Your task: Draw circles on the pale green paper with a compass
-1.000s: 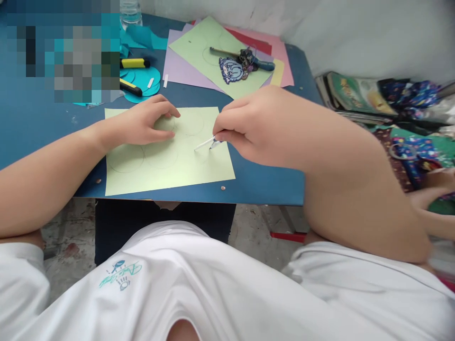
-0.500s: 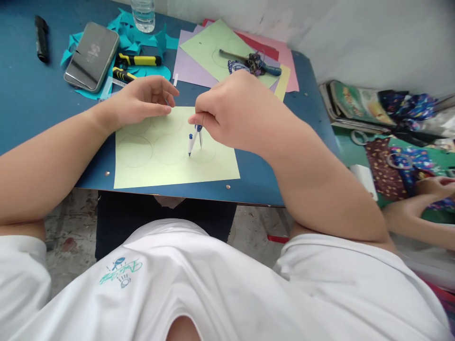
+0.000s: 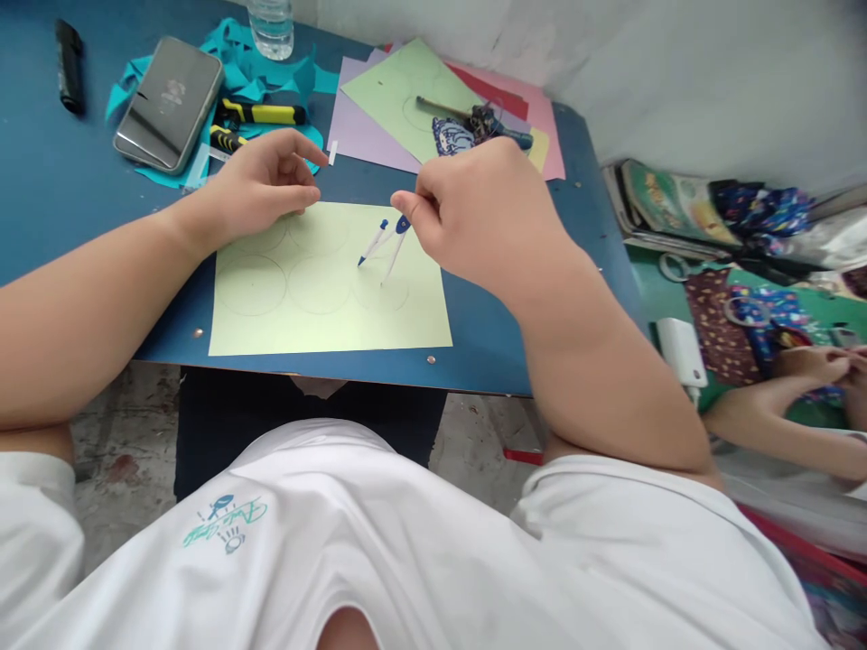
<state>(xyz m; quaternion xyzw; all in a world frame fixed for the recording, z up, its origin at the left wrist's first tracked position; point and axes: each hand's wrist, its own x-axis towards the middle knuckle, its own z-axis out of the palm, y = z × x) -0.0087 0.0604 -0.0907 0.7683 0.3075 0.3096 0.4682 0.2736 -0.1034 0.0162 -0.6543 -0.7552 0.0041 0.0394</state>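
Observation:
A pale green sheet of paper (image 3: 284, 327) lies near the table's front edge, with several faint circles drawn on it. My right hand (image 3: 474, 199) pinches the top of a drawing compass (image 3: 383, 242), white with blue parts. Its two legs are spread and tilted, their tips over the right part of the sheet. Whether both tips touch the paper I cannot tell. My left hand (image 3: 267, 181) rests at the sheet's upper left edge, its fingers loosely curled and apart, holding nothing.
Behind my left hand are yellow-and-black cutters (image 3: 264, 113), a phone (image 3: 169, 104), teal paper scraps (image 3: 237, 54), a marker (image 3: 69, 68) and a water bottle (image 3: 271, 32). Coloured sheets (image 3: 372, 113) lie at the back. Another person's hands (image 3: 823, 366) are at a green table on the right.
My right hand has moved slightly right, and the compass leans over more, its pencil leg swung up and back around the other leg. The left hand stays nearly in place.

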